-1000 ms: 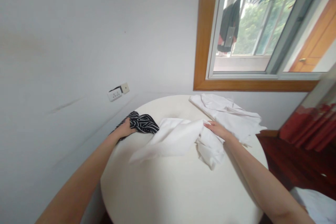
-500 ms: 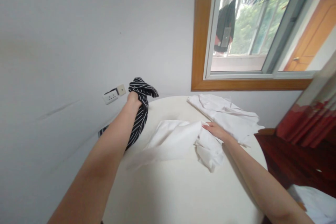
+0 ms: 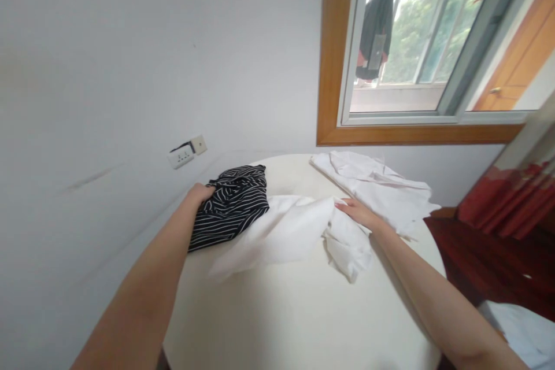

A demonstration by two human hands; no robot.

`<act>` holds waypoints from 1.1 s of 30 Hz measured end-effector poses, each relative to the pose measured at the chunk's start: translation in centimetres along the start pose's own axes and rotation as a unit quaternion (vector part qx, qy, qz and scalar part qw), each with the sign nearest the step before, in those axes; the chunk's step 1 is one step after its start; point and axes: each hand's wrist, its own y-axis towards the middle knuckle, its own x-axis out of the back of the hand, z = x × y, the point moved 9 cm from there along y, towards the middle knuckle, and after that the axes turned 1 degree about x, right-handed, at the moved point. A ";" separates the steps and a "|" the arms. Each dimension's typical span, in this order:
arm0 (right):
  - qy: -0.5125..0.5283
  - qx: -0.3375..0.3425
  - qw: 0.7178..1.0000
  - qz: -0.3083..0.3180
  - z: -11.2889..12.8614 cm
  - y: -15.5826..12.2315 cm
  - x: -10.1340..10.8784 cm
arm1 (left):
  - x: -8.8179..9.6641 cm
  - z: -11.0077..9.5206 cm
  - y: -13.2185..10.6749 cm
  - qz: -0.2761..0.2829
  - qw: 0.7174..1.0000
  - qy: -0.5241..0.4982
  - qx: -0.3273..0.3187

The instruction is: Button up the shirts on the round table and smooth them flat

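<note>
Hands (image 3: pixel 202 192) (image 3: pixel 356 212) beyond open tabletop (image 3: pixel 295 318), left near its edge

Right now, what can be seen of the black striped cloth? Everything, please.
The striped cloth looks like soft black fabric with thin white stripes, rumpled towards its top, smoother below. It lies on the left of the pale table, near the wall. The left hand's grip, partly hidden, touches its upper left edge; its right edge appears to meet the middle white cloth.
</note>
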 end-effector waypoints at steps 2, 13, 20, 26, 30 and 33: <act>-0.009 -0.001 1.000 -0.006 -0.1 0.0 0.1 | 1.0 2.0 -0.9 -0.006 0.993 0.094 0.066; 0.011 0.002 1.000 0.005 0.1 -0.2 -0.2 | -6.9 -2.2 -11.0 0.197 0.913 0.282 -0.218; -0.007 0.001 1.000 -0.009 -0.1 -0.2 0.1 | -7.8 -0.1 -7.9 0.172 0.913 0.266 -0.258; 0.009 0.019 1.000 0.002 -0.2 0.0 0.0 | -7.5 0.3 -4.9 0.179 0.914 0.209 -0.297; -0.014 0.018 1.000 -0.012 -0.4 0.1 0.3 | -6.5 1.0 -4.8 0.182 0.922 0.159 -0.303; -0.022 0.019 0.999 -0.016 -0.2 0.0 0.3 | -5.2 2.0 -4.4 0.171 0.941 0.142 -0.255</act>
